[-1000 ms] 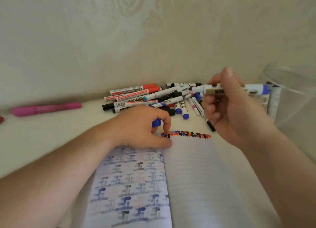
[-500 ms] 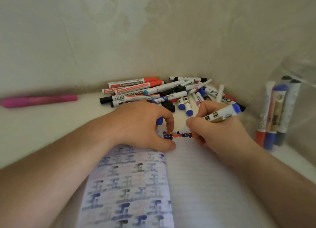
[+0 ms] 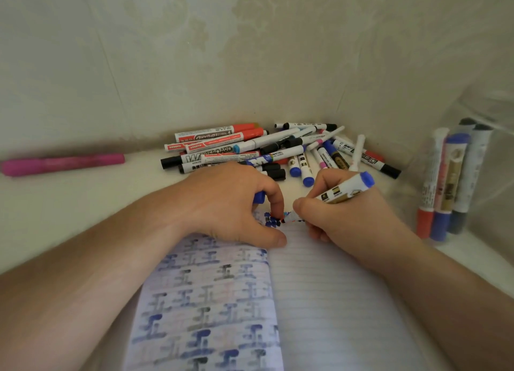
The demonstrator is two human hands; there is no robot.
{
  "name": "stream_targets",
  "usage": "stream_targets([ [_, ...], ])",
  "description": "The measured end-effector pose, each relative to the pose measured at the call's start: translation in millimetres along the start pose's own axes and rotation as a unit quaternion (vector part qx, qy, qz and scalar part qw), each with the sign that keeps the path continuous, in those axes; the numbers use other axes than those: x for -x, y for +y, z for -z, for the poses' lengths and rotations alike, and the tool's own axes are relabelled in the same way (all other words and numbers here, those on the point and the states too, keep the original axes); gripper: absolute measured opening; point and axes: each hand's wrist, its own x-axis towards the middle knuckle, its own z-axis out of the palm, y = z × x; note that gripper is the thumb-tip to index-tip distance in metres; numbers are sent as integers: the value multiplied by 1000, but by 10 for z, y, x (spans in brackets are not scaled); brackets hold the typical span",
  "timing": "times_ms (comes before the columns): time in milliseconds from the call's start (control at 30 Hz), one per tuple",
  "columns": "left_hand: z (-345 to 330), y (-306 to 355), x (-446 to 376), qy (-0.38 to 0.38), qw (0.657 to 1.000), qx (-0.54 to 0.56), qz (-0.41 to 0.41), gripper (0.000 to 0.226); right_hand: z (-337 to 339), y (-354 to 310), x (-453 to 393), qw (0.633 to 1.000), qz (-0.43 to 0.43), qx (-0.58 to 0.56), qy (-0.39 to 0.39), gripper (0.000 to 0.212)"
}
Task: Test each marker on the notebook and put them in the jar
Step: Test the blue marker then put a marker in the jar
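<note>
Open lined notebook [image 3: 319, 301] lies flat on the pale counter [image 3: 69, 203], its left page covered in blue and grey ink marks, its right page mostly blank with a short row of coloured dots [image 3: 274, 220] at the top edge. Right hand [image 3: 342, 217] is closed in a writing grip around a white marker with gold label and blue end [image 3: 347, 190], tip down at the dot row; the tip itself is hidden behind the fingers, so contact with the paper is probable, not certain. Left hand [image 3: 230, 203] rests on the notebook's top near the spine, fingers curled around a small blue cap [image 3: 259, 196]. Behind the hands, a loose pile of red, black and blue markers [image 3: 250, 151] sits against the wall. A pink marker [image 3: 61, 163] lies alone, far left. At right, a clear jar [image 3: 489, 159] holds several markers standing upright [image 3: 450, 181].
</note>
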Motion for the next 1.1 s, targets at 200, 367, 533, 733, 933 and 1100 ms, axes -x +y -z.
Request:
stream_targets([
  [200, -7, -1, -1, 0, 1000, -4, 0, 41, -10, -20, 1, 1000, -5, 20, 0, 20],
  [367, -3, -1, -13, -2, 1000, -3, 3, 41, 3, -14, -7, 1000, 1, 12, 1, 21],
  [533, -4, 7, -14, -1, 1000, -4, 1, 42, -12, -38, 14, 1000, 1, 21, -8, 21],
  [733, -2, 5, -8, -5, 1000, -6, 1, 43, -11, -33, 3, 1000, 1, 31, 3, 21],
  [933, -5, 2, -13, -3, 1000, -4, 1, 42, -25, -15, 13, 1000, 12, 15, 5, 20],
  [1100, -4, -3, -17, -9, 1000, -5, 0, 43, -7, -15, 10, 1000, 3, 2, 1, 20],
])
